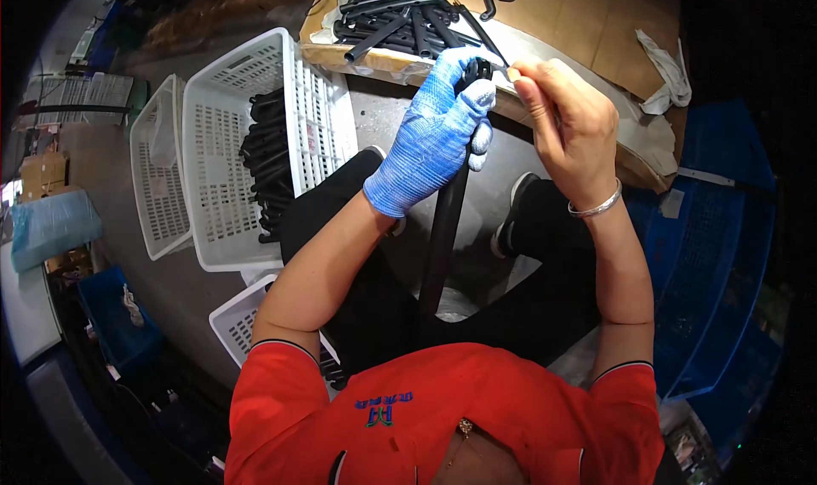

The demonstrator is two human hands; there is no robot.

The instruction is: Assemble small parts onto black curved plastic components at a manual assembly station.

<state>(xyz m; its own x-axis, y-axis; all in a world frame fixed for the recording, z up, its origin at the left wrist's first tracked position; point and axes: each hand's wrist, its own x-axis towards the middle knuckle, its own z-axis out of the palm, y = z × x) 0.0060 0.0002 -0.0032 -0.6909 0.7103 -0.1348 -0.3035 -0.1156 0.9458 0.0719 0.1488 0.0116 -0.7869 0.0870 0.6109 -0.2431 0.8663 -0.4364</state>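
My left hand (430,136), in a blue knitted glove, is wrapped round the upper end of a long black tube (445,238). The tube slants down between my knees, and its top shows dark above the gloved thumb. Bare, with a bangle at the wrist, my right hand (574,119) is pinched closed just right of the tube's top. A small pale tip shows at its fingertips. One thin dark rod (482,32) runs from the pile to these fingertips; whether they hold it, I cannot tell. Several black tubes (396,25) lie heaped on the table beyond.
A cardboard-covered table (596,25) stands ahead, with a crumpled white cloth (665,77) at its right. To my left, a white slotted crate (234,145) holds black tubes, beside another white basket (156,179). Blue bins (698,238) stand at my right.
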